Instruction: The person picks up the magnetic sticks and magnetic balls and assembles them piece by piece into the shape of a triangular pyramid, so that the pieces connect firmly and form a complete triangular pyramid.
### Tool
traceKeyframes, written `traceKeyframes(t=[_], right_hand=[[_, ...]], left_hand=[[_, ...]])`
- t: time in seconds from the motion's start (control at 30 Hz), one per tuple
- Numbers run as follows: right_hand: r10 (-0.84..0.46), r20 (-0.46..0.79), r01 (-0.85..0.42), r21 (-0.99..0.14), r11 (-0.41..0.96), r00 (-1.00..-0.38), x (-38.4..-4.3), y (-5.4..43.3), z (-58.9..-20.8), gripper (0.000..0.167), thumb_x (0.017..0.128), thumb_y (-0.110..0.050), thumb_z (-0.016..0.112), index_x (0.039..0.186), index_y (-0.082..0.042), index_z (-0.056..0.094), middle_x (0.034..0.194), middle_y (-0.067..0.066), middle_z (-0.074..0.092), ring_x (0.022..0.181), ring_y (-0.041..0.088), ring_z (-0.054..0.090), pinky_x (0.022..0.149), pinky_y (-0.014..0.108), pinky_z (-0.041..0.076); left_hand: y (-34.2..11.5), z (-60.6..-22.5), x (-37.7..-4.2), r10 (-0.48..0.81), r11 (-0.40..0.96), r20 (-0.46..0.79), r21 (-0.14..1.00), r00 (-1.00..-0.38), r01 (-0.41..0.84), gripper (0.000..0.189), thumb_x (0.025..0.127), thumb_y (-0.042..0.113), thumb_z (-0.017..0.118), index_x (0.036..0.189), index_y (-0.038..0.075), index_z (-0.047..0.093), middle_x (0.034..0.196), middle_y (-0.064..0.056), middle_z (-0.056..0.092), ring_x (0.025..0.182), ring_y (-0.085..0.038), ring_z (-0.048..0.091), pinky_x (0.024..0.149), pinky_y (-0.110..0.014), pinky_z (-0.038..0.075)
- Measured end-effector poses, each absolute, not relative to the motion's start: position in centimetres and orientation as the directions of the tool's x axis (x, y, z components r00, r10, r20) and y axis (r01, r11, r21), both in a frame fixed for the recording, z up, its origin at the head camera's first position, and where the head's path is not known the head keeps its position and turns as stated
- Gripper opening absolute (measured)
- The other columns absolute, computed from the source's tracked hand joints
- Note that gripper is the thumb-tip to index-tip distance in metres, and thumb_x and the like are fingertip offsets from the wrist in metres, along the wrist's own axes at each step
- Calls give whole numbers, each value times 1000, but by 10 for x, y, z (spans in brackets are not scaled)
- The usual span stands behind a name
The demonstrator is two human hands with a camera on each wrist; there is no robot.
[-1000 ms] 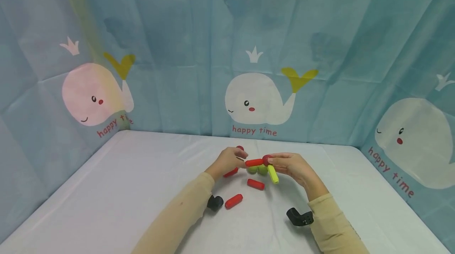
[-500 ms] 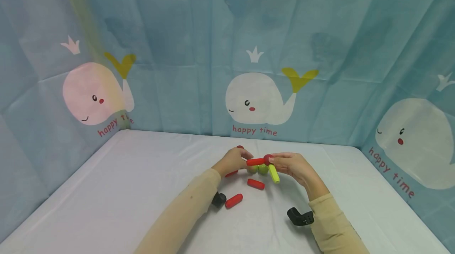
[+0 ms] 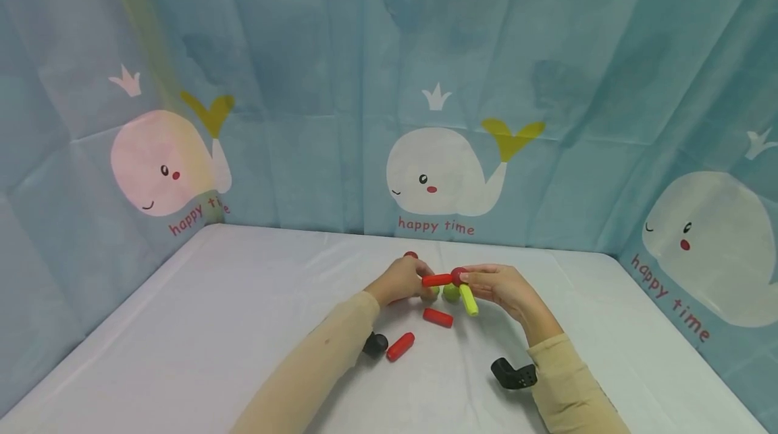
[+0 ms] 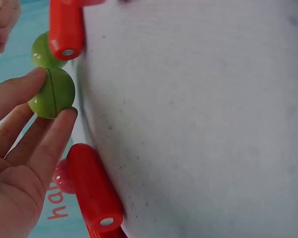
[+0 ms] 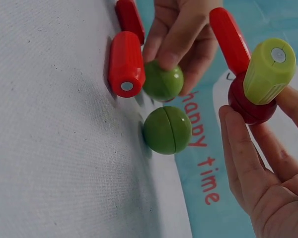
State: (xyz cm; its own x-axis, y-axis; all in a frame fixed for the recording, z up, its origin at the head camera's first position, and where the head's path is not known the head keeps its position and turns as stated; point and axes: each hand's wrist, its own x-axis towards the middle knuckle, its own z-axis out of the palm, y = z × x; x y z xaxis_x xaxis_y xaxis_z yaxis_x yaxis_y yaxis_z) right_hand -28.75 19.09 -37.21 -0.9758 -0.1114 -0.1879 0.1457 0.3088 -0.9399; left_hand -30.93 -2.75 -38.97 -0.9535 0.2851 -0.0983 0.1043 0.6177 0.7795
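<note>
My left hand (image 3: 402, 279) pinches a green ball (image 4: 54, 93) between thumb and fingertips, low over the table. A second green ball (image 5: 167, 130) sits beside it on the cloth. My right hand (image 3: 503, 287) holds a dark red ball (image 5: 252, 108) in its fingertips. From that ball stick out a red rod (image 3: 436, 280), pointing left toward the left hand, and a yellow-green rod (image 3: 469, 300), pointing down toward the front. The yellow-green rod's free end carries a silvery disc.
Loose red rods lie nearer the front, one rod (image 3: 437, 317) just before the hands and another rod (image 3: 400, 347) farther forward. Behind the left hand a red ball (image 3: 410, 255) partly shows. Black angled devices (image 3: 513, 374) sit by both wrists. A blue whale-print curtain (image 3: 328, 150) backs the white table (image 3: 243, 299).
My left hand has moved a little right and forward to the green balls and now pinches one. The right hand and its joined pieces have barely moved.
</note>
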Motion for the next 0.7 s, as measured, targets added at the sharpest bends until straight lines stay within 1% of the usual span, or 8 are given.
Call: traceKeyframes(t=[0.1, 0.2, 0.37, 0.43, 0.57, 0.7], right_hand=[[-112, -189, 147, -940, 307, -976, -288, 190, -373, 49, 90, -33, 74, 125, 1, 66, 122, 14, 71, 102, 17, 71, 97, 38, 55], [-112, -193, 151, -941, 304, -975, -288, 189, -373, 49, 89, -33, 74, 125, 1, 66, 122, 14, 71, 101, 16, 71, 97, 38, 55], [-95, -212, 174, -937, 303, -973, -287, 188, -373, 48, 89, -32, 74, 124, 0, 66, 122, 14, 71, 99, 15, 70, 97, 37, 55], [-97, -214, 176, -936, 304, -972, -287, 187, -373, 48, 89, -32, 74, 124, 0, 66, 122, 14, 71, 99, 15, 70, 97, 37, 55], [-108, -208, 167, -938, 303, -972, -287, 187, -374, 47, 90, -31, 74, 123, 0, 67, 121, 13, 71, 100, 15, 70, 96, 36, 56], [-113, -209, 167, -939, 299, -971, -287, 187, -376, 47, 89, -31, 74, 122, 0, 67, 119, 12, 72, 98, 14, 70, 95, 35, 56]], left_hand=[[-36, -390, -308, 281, 606, -74, 787, -957, 117, 22, 82, 22, 80, 104, 21, 76, 101, 4, 70, 98, -19, 57, 95, -46, 49], [-47, -390, -307, 268, 588, -59, 801, -962, 115, 26, 83, 25, 80, 108, 21, 76, 108, 3, 70, 102, -18, 59, 97, -44, 51], [-64, -387, -299, 273, 525, -67, 847, -960, 90, 36, 83, 27, 80, 117, 17, 73, 117, 0, 68, 107, -20, 63, 91, -38, 57], [-69, -385, -294, 276, 512, -69, 855, -959, 85, 36, 83, 28, 79, 117, 18, 72, 118, 0, 68, 106, -20, 64, 89, -37, 58], [-79, -384, -285, 245, 508, -65, 858, -967, 72, 30, 83, 29, 80, 111, 21, 73, 116, 1, 69, 104, -19, 64, 87, -35, 58], [-86, -384, -278, 208, 513, -50, 856, -977, 65, 29, 82, 29, 80, 109, 20, 73, 112, 1, 70, 103, -18, 63, 88, -37, 57]])
